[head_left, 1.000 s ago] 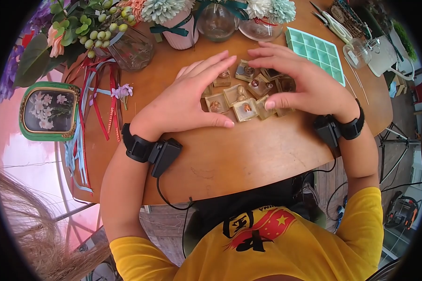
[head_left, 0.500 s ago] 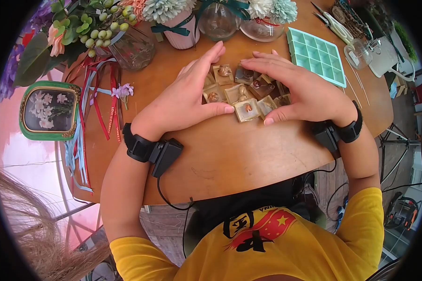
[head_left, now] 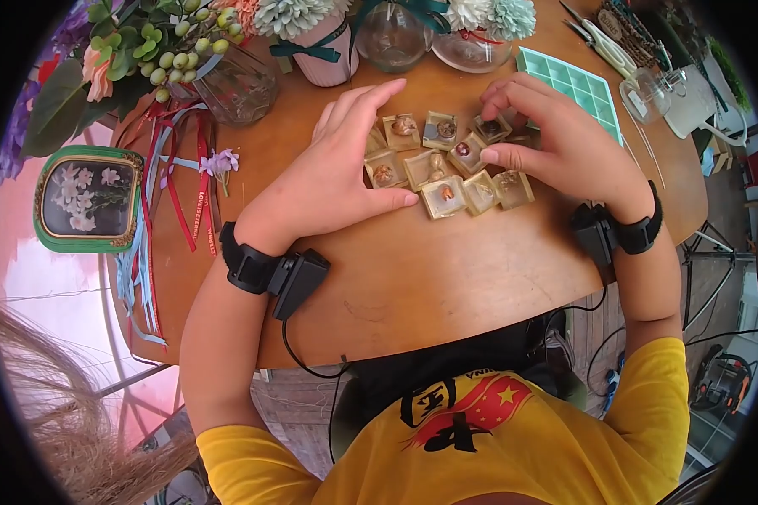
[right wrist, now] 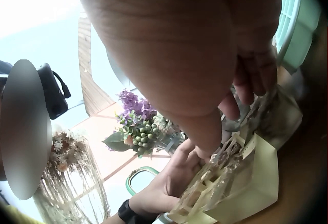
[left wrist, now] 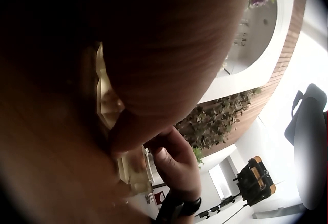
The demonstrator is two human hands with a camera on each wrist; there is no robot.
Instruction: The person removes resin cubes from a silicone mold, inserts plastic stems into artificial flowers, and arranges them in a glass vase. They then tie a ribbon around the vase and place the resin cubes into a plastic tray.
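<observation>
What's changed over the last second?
Right hand drew rightward, fingers curling, uncovering some resin blocks; left fingers pulled back leftward. A left-side block shifted slightly away from the person. No clear grip or release. Mint compartment tray and green-framed flowers: unchanged.

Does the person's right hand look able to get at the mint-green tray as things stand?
Very likely yes: the right hand is close to the mint-green tray, and I see nothing standing between them. Its fingers bend over the small blocks, so it would have to turn outward.
</observation>
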